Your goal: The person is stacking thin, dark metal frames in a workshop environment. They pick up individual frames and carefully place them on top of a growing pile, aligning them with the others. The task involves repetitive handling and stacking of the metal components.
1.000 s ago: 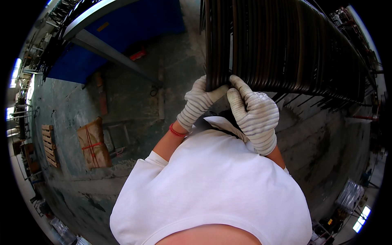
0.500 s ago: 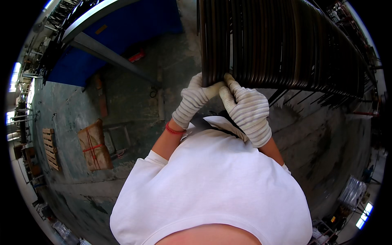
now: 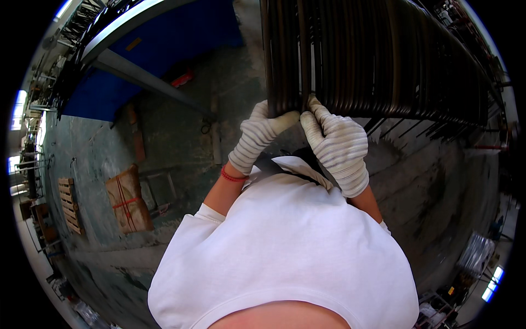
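Observation:
A long row of dark, bent metal tubes [image 3: 361, 66] stands packed side by side ahead of me, their rounded lower bends facing me. My left hand [image 3: 262, 125], in a striped white knit glove, grips the bends at the row's left end, thumb along the front and fingers hidden behind. Close beside it, my right hand [image 3: 338, 140], gloved alike, pinches at a single tube [image 3: 304, 60] that stands a little apart from its neighbours. The right fingertips are partly hidden among the bends.
To the left, a blue panel [image 3: 170, 41] sits behind a grey metal frame [image 3: 148, 79]. A brown wrapped bundle [image 3: 129, 200] with red cord and a wooden pallet [image 3: 70, 205] lie on the green floor. Thin rods [image 3: 422, 129] jut from under the tube row.
My right hand has shifted slightly right, away from my left thumb. One tube now stands apart from the left-end group, with a narrow gap beside it. My left hand keeps its grip.

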Demonstrator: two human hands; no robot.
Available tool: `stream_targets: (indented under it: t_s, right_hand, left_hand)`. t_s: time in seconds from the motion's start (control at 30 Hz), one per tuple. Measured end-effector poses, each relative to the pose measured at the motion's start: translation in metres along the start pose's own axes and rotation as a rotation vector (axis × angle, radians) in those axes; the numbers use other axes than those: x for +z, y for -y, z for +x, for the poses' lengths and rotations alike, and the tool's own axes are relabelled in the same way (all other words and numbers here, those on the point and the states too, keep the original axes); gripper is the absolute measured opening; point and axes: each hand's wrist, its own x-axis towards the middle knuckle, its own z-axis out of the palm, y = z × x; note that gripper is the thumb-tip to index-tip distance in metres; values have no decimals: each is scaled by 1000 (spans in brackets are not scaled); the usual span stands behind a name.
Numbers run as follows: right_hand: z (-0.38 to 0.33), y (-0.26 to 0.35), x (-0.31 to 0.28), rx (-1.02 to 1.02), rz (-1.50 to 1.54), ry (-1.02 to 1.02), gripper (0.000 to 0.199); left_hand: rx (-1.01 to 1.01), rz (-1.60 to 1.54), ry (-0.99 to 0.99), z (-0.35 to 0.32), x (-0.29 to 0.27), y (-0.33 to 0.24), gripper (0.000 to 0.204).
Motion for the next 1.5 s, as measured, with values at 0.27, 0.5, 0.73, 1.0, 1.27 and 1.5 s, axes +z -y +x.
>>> stream_targets:
  t_s: [0.27, 0.5, 0.73, 1.0, 1.27, 1.5]
  right_hand:
    - [0, 9, -10, 83, 97, -22, 33]
    - [0, 3, -14, 120, 52, -67, 30]
    - [-6, -5, -4, 56, -14, 72, 40]
    - [-14, -6, -7, 88, 37, 174, 24]
    - [-18, -4, -41, 168, 122, -35, 26]
    - [-18, -14, -29, 112, 37, -118, 31]
  left_hand:
    - [-18, -83, 71, -4, -5, -11, 56]
    - [133, -225, 27, -4, 4, -1, 55]
    - [1171, 799, -489, -11, 14, -26, 62]
    - [1126, 1275, -175, -5, 23, -39, 43]
    - [1146, 1319, -219, -10, 29, -41, 37]
    - [1042, 1393, -178, -12, 38, -39, 34]
